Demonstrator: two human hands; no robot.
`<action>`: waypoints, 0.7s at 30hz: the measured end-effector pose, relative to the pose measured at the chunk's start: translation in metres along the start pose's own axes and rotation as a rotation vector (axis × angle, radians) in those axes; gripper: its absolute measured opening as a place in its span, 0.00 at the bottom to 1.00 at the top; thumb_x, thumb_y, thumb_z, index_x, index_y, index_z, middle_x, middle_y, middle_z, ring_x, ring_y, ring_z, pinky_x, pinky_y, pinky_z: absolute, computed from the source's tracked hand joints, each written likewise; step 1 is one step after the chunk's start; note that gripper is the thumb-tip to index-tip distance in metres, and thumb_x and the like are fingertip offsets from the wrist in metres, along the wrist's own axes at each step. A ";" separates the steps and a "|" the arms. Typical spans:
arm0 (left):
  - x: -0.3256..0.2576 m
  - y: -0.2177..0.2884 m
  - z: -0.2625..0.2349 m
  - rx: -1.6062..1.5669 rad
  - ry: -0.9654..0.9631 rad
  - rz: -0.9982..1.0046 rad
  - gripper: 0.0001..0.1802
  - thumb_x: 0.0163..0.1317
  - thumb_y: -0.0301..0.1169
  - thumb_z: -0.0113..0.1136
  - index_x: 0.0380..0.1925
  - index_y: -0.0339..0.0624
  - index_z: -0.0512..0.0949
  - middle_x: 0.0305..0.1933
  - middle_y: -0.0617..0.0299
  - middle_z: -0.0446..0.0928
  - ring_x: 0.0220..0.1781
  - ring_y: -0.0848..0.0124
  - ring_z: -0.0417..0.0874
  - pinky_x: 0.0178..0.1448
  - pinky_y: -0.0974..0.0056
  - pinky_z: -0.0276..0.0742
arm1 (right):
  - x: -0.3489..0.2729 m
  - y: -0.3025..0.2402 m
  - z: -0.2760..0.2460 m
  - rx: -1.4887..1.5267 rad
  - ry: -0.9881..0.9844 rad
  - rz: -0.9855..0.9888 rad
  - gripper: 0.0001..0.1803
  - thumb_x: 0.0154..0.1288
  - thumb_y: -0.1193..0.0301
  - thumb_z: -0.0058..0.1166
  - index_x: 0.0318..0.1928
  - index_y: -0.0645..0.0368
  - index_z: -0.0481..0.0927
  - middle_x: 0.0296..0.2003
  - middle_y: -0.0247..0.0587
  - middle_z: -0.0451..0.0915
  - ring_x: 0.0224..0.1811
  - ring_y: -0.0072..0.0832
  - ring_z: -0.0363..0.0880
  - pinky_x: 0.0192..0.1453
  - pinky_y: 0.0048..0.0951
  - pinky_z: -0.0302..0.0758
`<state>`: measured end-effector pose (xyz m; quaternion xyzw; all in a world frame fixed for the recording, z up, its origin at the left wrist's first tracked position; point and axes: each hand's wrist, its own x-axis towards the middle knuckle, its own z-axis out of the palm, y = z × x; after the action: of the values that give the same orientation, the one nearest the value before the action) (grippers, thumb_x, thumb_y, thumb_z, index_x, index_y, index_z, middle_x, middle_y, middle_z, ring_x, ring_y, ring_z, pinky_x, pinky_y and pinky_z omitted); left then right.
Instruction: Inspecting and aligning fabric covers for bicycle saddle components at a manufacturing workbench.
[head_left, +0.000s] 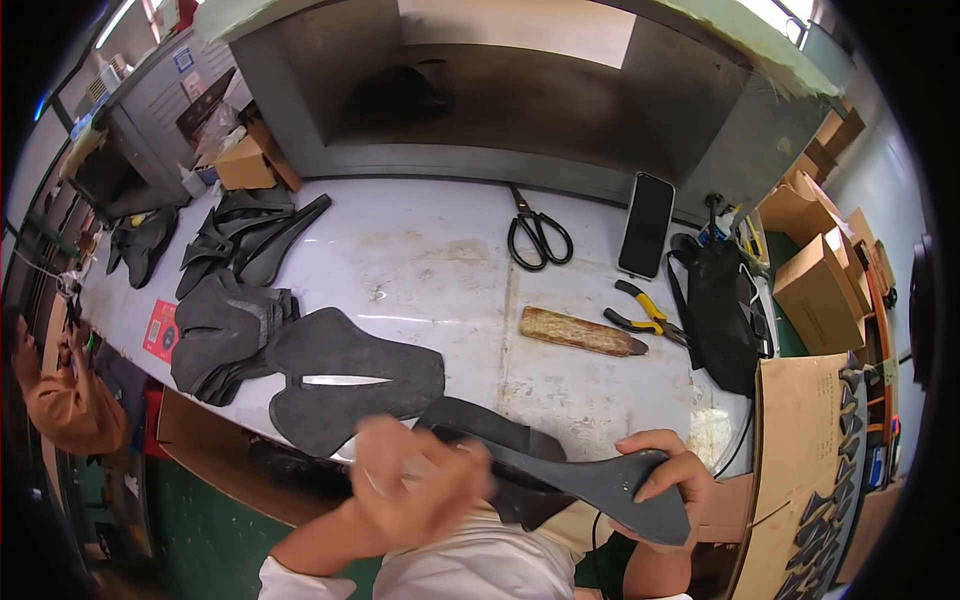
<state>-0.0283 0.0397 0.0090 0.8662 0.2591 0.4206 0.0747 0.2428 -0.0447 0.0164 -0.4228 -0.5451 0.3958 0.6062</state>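
My right hand (pixel 672 488) is closed round one end of a dark grey, curved piece shaped like a bicycle saddle shell (pixel 580 477), its thumb on top. The shell's other end reaches left toward dark flaps over the table's front edge. My left hand (pixel 420 475) is raised beside that end, smeared by motion, so its fingers and anything in them are unclear. Just beyond it lies a flat black saddle cover (pixel 350 355) with a long slot, next to a stack of similar dark covers (pixel 225 335).
On the table (pixel 430 250) lie black-handled scissors (pixel 538 235), a phone (pixel 646 225), yellow-black pliers (pixel 650 318), a worn wood-handled blade (pixel 580 332) and a black pouch (pixel 722 320). A grey metal shelf (pixel 460 165) stands behind. Cardboard boxes (pixel 815 285) flank the right; a person (pixel 75 395) is far left.
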 end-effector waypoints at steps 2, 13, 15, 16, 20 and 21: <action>0.017 -0.002 -0.013 0.185 0.133 -0.213 0.05 0.57 0.24 0.67 0.33 0.40 0.81 0.24 0.62 0.76 0.24 0.74 0.75 0.24 0.70 0.64 | -0.002 -0.001 -0.002 0.002 0.024 -0.045 0.18 0.43 0.73 0.77 0.33 0.59 0.80 0.49 0.67 0.78 0.44 0.39 0.83 0.49 0.31 0.78; -0.023 -0.016 0.005 -1.449 -0.584 -1.159 0.08 0.62 0.24 0.67 0.40 0.34 0.82 0.33 0.68 0.81 0.35 0.84 0.79 0.42 0.78 0.73 | -0.012 0.008 0.010 -0.063 0.125 0.057 0.20 0.64 0.77 0.60 0.55 0.58 0.71 0.44 0.55 0.81 0.44 0.39 0.82 0.47 0.37 0.80; -0.029 -0.008 0.020 -1.626 -0.597 -1.264 0.08 0.63 0.25 0.66 0.41 0.34 0.82 0.33 0.68 0.81 0.35 0.84 0.79 0.42 0.77 0.74 | -0.014 0.038 0.001 -0.558 -0.231 -0.037 0.26 0.64 0.78 0.59 0.61 0.58 0.67 0.46 0.52 0.80 0.50 0.43 0.81 0.53 0.41 0.78; -0.029 -0.005 0.028 -1.685 -0.616 -1.250 0.08 0.64 0.26 0.65 0.42 0.34 0.81 0.34 0.67 0.81 0.35 0.83 0.79 0.42 0.77 0.74 | -0.022 0.042 0.006 -0.472 -0.208 -0.170 0.25 0.62 0.79 0.60 0.60 0.57 0.70 0.48 0.49 0.80 0.52 0.39 0.79 0.58 0.40 0.75; -0.031 0.008 0.036 -1.771 -0.538 -1.275 0.08 0.65 0.27 0.64 0.42 0.35 0.81 0.35 0.67 0.81 0.35 0.83 0.79 0.43 0.78 0.73 | -0.035 0.010 -0.024 -0.478 -0.499 -0.193 0.23 0.56 0.76 0.67 0.53 0.58 0.77 0.51 0.49 0.79 0.59 0.39 0.75 0.66 0.47 0.69; -0.024 0.011 0.036 -1.795 -0.537 -1.284 0.09 0.65 0.27 0.64 0.42 0.35 0.80 0.35 0.67 0.81 0.33 0.84 0.77 0.38 0.79 0.71 | -0.029 0.002 -0.033 -0.590 -0.622 -0.407 0.22 0.56 0.73 0.67 0.52 0.60 0.78 0.53 0.47 0.79 0.61 0.37 0.75 0.66 0.48 0.69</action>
<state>-0.0090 0.0209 -0.0262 0.2689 0.2356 0.1389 0.9235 0.2731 -0.0741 0.0035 -0.3231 -0.8616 0.2050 0.3335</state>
